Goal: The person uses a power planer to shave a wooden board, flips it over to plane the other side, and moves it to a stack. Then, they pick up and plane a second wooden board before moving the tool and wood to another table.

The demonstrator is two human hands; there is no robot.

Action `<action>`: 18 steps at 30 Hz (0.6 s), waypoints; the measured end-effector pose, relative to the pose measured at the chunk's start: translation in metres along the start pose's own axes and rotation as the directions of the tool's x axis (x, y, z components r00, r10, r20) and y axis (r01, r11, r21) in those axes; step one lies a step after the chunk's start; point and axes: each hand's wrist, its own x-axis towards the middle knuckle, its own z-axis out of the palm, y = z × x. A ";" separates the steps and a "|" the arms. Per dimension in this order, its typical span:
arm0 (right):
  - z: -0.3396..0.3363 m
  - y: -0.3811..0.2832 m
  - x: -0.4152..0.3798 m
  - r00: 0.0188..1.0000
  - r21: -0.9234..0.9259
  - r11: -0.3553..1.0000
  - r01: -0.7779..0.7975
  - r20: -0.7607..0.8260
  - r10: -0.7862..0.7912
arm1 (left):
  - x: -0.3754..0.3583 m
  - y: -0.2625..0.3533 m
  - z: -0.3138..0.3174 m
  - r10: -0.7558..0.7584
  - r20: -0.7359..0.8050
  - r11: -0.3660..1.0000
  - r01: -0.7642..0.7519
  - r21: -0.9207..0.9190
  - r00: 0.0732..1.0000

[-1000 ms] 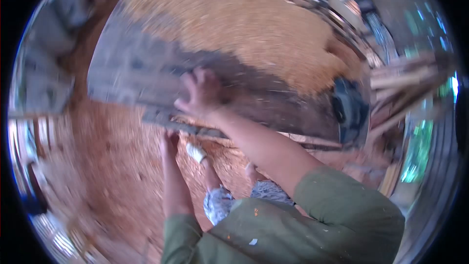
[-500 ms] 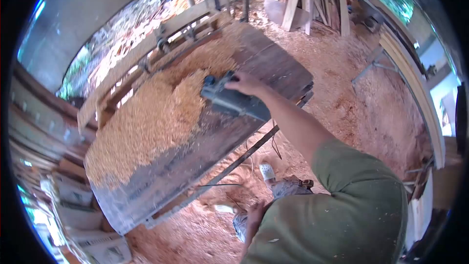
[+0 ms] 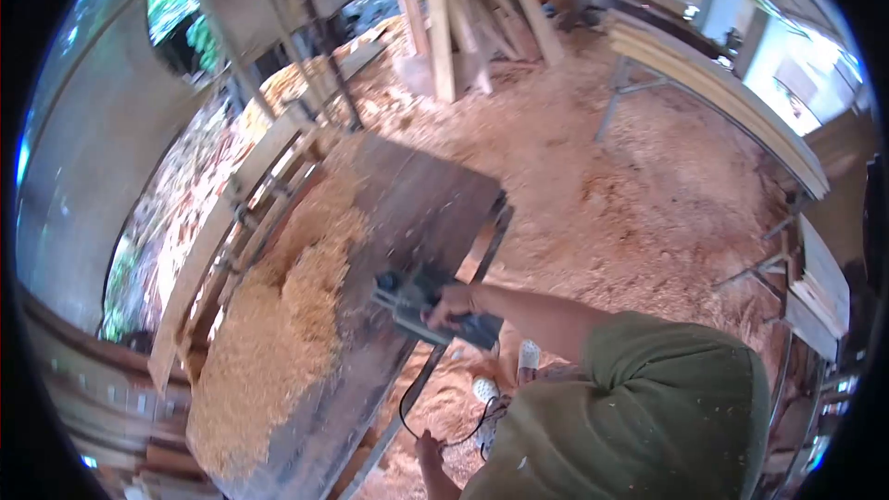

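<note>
My right hand [image 3: 450,306] is wrapped round the handle of a dark power planer [image 3: 422,301], over the near edge of the wooden workbench [image 3: 421,190]. A heap of wood shavings [image 3: 278,333] covers the bench's left side, just left of the planer. Low down near my legs, my left hand [image 3: 428,449] is closed on a black cord [image 3: 403,405] that loops up towards the bench.
Boards [image 3: 435,23] lean upright beyond the bench. Long planks [image 3: 718,88] rest on metal stands at the right. A wooden rail with clamps [image 3: 241,213] runs along the bench's far left side. Shavings cover the floor [image 3: 648,222].
The view has turned right. My right hand has drawn the planer back from the shavings towards my body. My left hand shows farther from my shirt, with the cord looped beside it.
</note>
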 end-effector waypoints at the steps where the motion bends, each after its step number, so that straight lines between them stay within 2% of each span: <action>1: 0.005 0.014 -0.027 0.999 0.111 0.993 -0.028 0.046 0.023 | 0.001 0.002 0.006 -0.073 -0.019 0.990 0.075 0.118 0.997; 2: 0.005 0.046 -0.038 0.999 0.114 0.993 0.040 -0.012 -0.039 | -0.003 0.007 0.009 -0.130 -0.058 0.961 0.141 0.237 0.990; 3: 0.025 0.041 -0.078 0.982 0.029 0.998 0.058 -0.183 -0.052 | -0.001 0.006 0.016 -0.098 -0.066 0.987 0.106 0.122 0.993; 4: 0.024 0.065 -0.085 0.940 -0.037 0.999 -0.018 -0.342 0.005 | 0.004 0.007 0.032 -0.067 -0.072 0.998 0.066 -0.012 0.995; 5: 0.011 0.101 -0.084 0.920 -0.027 0.993 0.113 -0.375 -0.115 | 0.000 0.018 0.052 0.000 -0.076 0.980 0.015 0.199 0.997; 6: 0.004 0.108 -0.099 0.949 0.136 0.988 0.073 -0.315 -0.027 | -0.021 0.041 0.073 0.065 -0.081 0.911 -0.026 0.411 0.995; 7: -0.003 0.109 -0.117 0.941 0.121 0.989 0.087 -0.336 -0.041 | -0.034 0.058 0.090 0.075 -0.073 0.899 -0.036 0.435 0.995; 8: -0.013 0.108 -0.132 0.934 0.148 0.984 0.098 -0.355 -0.040 | -0.050 0.071 0.109 0.083 -0.047 0.888 -0.052 0.456 0.995; 11: -0.043 0.097 -0.181 0.911 0.222 0.975 -0.015 -0.399 0.105 | -0.069 0.096 0.156 0.105 0.018 0.859 -0.100 0.503 0.994; 12: -0.049 0.098 -0.198 0.908 0.226 0.974 0.007 -0.409 0.089 | -0.066 0.099 0.170 0.101 0.023 0.861 -0.099 0.499 0.995; 14: -0.068 0.111 -0.229 0.786 0.299 0.945 0.131 -0.612 0.084 | -0.055 0.100 0.205 0.077 0.027 0.881 -0.081 0.466 0.997; 15: -0.083 0.119 -0.243 0.777 0.291 0.945 0.151 -0.626 0.068 | -0.049 0.100 0.224 0.058 0.027 0.898 -0.064 0.435 0.998; 17: -0.117 0.128 -0.267 0.680 0.493 0.794 0.355 -0.719 0.142 | -0.035 0.099 0.269 0.016 0.017 0.938 -0.021 0.346 1.000; 18: -0.140 0.126 -0.281 0.670 0.486 0.791 0.372 -0.730 0.134 | -0.027 0.098 0.289 -0.007 0.016 0.957 0.002 0.289 1.000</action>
